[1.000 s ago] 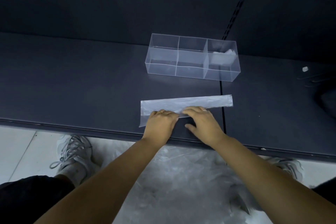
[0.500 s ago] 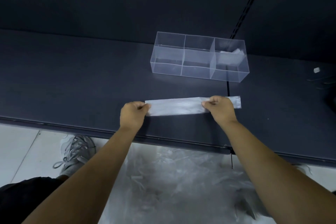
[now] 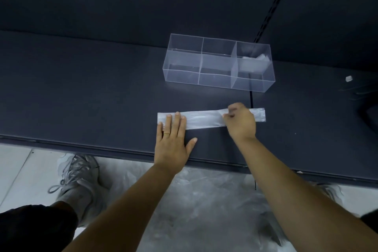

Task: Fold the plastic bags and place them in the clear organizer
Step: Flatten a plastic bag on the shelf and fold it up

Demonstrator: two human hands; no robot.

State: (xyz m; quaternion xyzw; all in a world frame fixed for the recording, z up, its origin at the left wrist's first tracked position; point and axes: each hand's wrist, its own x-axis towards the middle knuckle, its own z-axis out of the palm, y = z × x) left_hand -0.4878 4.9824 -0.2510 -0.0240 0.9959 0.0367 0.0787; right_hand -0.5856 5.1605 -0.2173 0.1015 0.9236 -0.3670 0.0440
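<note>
Looking down on a dark matte shelf (image 3: 81, 98) running across the middle of the frame, with an equally dark panel (image 3: 122, 0) filling the top. Standing over a heap of crumpled clear plastic (image 3: 204, 210) lying on the pale floor at bottom centre, beside a grey laced shoe (image 3: 79, 180) at lower left. Facing a clear organizer (image 3: 182, 67) of three compartments, right of centre on the shelf, its right-hand compartment holding a folded bag (image 3: 253, 63). Working on a plastic bag (image 3: 204, 119) folded into a long narrow strip, lying flat just below the organizer and apart from it. Pressing the strip's left end with the left hand (image 3: 171, 141), fingers straight and flat, a gold ring (image 3: 166, 134) on one. Pinching the strip near its right end with the right hand (image 3: 241, 122), fingers curled, thumb and fingertips closing on the plastic. Passing over a small white scrap (image 3: 349, 78) on the shelf towards the right edge.
</note>
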